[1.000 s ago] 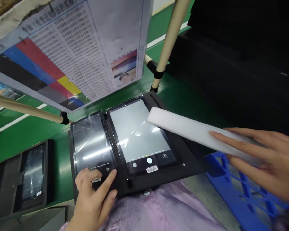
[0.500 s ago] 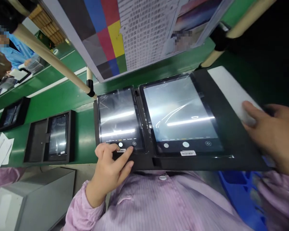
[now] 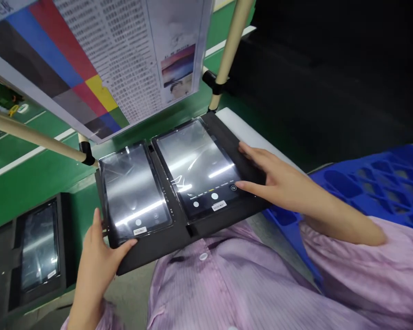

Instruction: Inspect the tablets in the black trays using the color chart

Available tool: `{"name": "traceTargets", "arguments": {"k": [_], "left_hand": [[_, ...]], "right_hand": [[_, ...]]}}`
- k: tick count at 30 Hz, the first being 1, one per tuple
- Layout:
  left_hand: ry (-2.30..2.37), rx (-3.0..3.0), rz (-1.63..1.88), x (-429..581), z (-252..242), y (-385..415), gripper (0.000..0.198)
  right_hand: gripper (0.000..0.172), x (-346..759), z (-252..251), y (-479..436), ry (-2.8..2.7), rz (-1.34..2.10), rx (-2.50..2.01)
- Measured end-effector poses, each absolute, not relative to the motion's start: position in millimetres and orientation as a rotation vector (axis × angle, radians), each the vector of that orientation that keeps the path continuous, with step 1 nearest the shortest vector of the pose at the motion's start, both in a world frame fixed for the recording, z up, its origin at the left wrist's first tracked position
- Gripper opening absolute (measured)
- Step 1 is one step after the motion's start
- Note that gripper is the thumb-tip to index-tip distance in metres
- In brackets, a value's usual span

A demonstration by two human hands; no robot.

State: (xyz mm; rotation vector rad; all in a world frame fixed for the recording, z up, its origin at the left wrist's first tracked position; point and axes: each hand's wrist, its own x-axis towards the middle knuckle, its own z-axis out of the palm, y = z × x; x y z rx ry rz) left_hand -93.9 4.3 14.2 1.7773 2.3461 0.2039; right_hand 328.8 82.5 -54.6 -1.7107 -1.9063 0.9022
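Note:
A black foam tray (image 3: pixel 168 243) lies tilted across the bench, its front side overhanging the edge. Two tablets with clear film rest in its recesses: the left tablet (image 3: pixel 134 188) and the right tablet (image 3: pixel 196 165). Both screens are lit, with round camera buttons and a small white label at the bottom. My left hand (image 3: pixel 98 256) grips the tray's front left corner, thumb on top and fingers along the side. On the right side, my right hand (image 3: pixel 278 178) is around the tray's edge, its thumb by the right tablet's lower corner. Its other fingertips are partly hidden.
A long white block (image 3: pixel 241 123) lies along the tray's right side. Another black tray (image 3: pixel 65 247) holding a tablet sits to the left. Behind stands a colour chart board (image 3: pixel 99 68) on a beige pipe frame (image 3: pixel 232 46). A blue plastic pallet (image 3: pixel 365 183) is at right.
My right hand has let go of the white block and moved onto the tray's right side. My left hand has left the left tablet's screen for the tray's corner. The view has turned right.

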Motion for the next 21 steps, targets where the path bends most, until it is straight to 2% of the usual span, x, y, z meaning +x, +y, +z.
{"name": "traceTargets", "arguments": {"k": [4,7,9,14,18,21], "left_hand": [[2.265,1.219,0.640,-108.9,24.6,7.9,0.117],[2.038,0.992,1.024,-111.7,31.6,17.9,0.089],[1.911,0.867,1.151,-107.4,33.9,28.4,0.071],[1.730,0.796,1.163,-81.7,37.9,48.5,0.054],[1.577,0.708,1.257,-62.4,42.9,46.1,0.054],[1.470,0.685,1.358,-56.3,44.6,36.8,0.050]], "right_hand": [[0.096,322.5,-54.1,84.9,-1.849,0.892,-1.697],[0.101,324.5,-60.1,86.9,-1.699,0.992,-1.652],[0.096,325.8,-63.5,87.4,-1.618,1.020,-1.608],[0.081,321.3,-61.0,84.9,-1.660,0.881,-1.661],[0.075,305.1,-47.1,86.3,-1.711,0.790,-1.705],[0.065,282.8,-30.3,86.2,-1.777,0.732,-1.545]]}}
